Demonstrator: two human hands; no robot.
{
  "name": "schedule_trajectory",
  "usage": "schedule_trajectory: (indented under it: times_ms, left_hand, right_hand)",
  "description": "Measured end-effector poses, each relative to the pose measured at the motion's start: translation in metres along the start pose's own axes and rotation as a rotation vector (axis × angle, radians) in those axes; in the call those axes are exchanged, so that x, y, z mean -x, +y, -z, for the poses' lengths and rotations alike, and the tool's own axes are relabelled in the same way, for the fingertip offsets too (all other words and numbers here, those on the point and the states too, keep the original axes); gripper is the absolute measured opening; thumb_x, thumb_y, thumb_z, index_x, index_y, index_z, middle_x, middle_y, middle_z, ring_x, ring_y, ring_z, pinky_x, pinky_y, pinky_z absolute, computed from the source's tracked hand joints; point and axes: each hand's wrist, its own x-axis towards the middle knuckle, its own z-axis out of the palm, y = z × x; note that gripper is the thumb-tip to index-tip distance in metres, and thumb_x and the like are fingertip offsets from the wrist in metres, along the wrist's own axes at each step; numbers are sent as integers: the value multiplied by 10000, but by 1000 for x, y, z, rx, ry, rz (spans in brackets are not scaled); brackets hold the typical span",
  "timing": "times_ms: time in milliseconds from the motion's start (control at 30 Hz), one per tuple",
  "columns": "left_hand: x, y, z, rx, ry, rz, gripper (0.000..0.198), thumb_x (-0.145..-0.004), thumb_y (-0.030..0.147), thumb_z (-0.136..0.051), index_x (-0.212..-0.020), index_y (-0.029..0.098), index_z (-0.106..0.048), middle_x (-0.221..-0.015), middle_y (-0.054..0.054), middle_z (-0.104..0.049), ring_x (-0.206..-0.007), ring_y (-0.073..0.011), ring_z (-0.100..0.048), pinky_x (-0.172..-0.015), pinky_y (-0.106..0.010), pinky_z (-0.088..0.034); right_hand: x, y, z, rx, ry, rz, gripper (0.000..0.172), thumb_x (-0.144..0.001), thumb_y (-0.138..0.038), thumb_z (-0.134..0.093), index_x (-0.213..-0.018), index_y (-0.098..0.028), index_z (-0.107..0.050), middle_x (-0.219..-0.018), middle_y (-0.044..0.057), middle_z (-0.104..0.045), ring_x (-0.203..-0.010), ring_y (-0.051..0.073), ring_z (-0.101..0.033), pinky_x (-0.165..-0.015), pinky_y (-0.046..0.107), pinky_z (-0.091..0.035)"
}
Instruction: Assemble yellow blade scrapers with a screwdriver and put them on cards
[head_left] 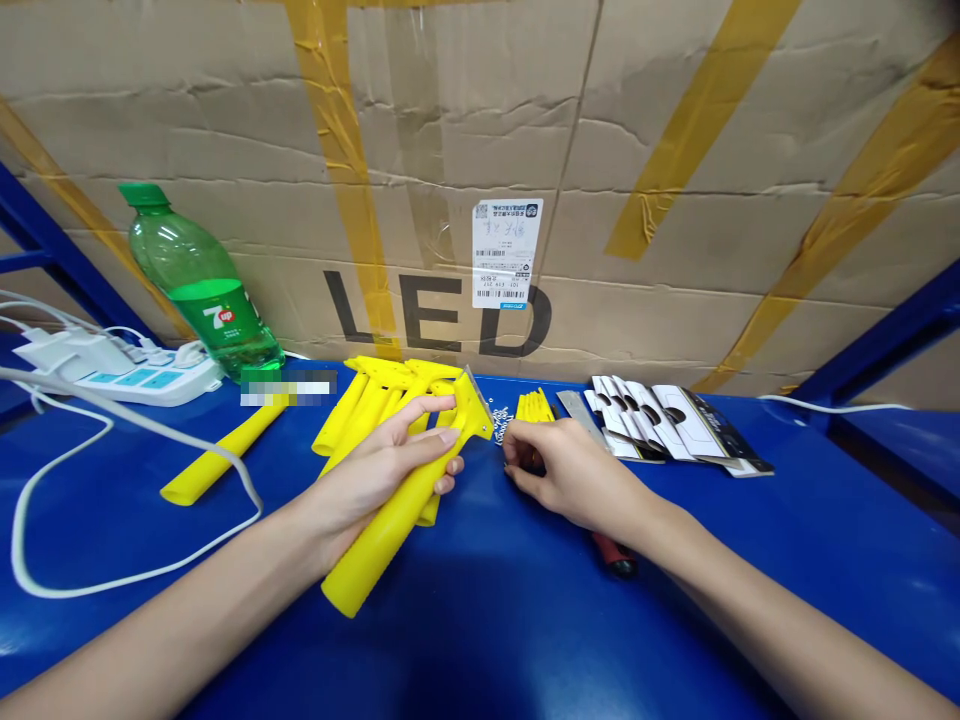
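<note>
My left hand [382, 455] is closed around the handle of a yellow scraper [386, 530], tilted with its head up and to the right. A metal blade [480, 388] sits along the head. Beneath and behind that hand lie several more yellow scrapers [367, 395]. My right hand [574, 470] is at the right of the scraper head, thumb and fingers bent together beside a small heap of screws [500, 412]; whatever is between the fingertips is hidden. Small yellow parts [534, 403] lie just behind it. A red and black tool handle [616, 556] shows from under the right wrist.
A metal strip [577, 410] and a fanned row of blade packets [667, 420] lie at right. On the left are a lone yellow scraper [225, 450], a green bottle [202, 280], a power strip [154, 378] and a looped white cable [97, 588]. A large carton [465, 120] stands behind.
</note>
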Motion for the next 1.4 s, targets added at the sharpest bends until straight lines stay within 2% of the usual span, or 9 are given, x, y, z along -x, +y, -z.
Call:
schedule_trajectory:
  times_ms: [133, 300, 400, 633, 767, 900, 1067, 1200, 1400]
  left_hand:
    - [2, 2, -2, -31, -3, 17, 593, -903, 252, -676, -1428, 271, -401, -743, -27, -648, -594, -127, -595, -550, -205, -429]
    - [2, 0, -5, -5, -47, 39, 577, -904, 229, -678, -1416, 237, -410, -727, -24, -643, -590, -115, -586, -570, -200, -431]
    - [2, -3, -6, 26, -139, 41, 534, -913, 227, -675, -1386, 225, -427, -714, -14, -632, -612, -108, -580, -601, -199, -439]
    - [5, -4, -8, 40, -192, 59, 457, -914, 212, -683, -1312, 223, -458, -751, -3, -625, -635, -100, -580, -610, -199, -437]
    - [5, -5, -7, 33, -233, 70, 432, -911, 214, -692, -1288, 230, -480, -733, 2, -611, -654, -105, -578, -609, -200, -432]
    - [6, -5, -6, 73, -305, 93, 390, -888, 195, -719, -1225, 232, -526, -725, 8, -591, -682, -115, -587, -582, -194, -412]
    - [11, -2, -10, 103, -307, 84, 359, -890, 193, -718, -1203, 238, -549, -712, 22, -575, -601, -92, -564, -564, -197, -397]
    - [12, -2, -15, 149, -274, 92, 350, -886, 148, -712, -1188, 235, -557, -729, 12, -589, -646, -105, -591, -562, -190, -393]
    - [9, -9, -19, 200, -313, 60, 374, -889, 147, -706, -1204, 228, -522, -724, 4, -596, -604, -92, -572, -546, -180, -383]
  right_hand:
    - [1, 2, 6, -45, 4, 37, 199, -790, -19, -602, -791, -205, -531, -699, -30, -600, -634, 127, -536, -605, 252, -388]
    - [-2, -7, 24, -251, 274, 134, 224, -886, -158, -646, -785, -228, -458, -799, 1, -669, -738, 149, -628, -707, 278, -466]
    - [-4, -15, 26, -302, 358, 185, 279, -898, -182, -655, -778, -236, -409, -821, 8, -688, -740, 145, -634, -720, 278, -474]
    - [-3, -20, 23, -239, 334, 237, 267, -891, -127, -613, -779, -235, -396, -794, 3, -655, -690, 133, -583, -683, 268, -454]
    - [-3, -11, 29, -213, 324, 226, 235, -889, -192, -664, -797, -227, -451, -800, 2, -608, -714, 143, -544, -689, 281, -440]
    - [-4, -1, 32, -419, 313, 134, 305, -797, -332, -804, -884, -219, -535, -825, -11, -557, -739, 144, -506, -680, 282, -443]
    - [-3, -5, 29, -654, 275, -28, 398, -716, -418, -862, -912, -205, -590, -789, -22, -575, -678, 128, -517, -607, 264, -448]
    - [-1, -7, 29, -679, 233, -1, 352, -755, -431, -834, -926, -193, -640, -832, 2, -625, -743, 144, -574, -655, 272, -483]
    - [1, -4, 34, -688, 195, 20, 355, -752, -403, -840, -978, -181, -679, -870, 15, -657, -784, 154, -587, -713, 292, -483]
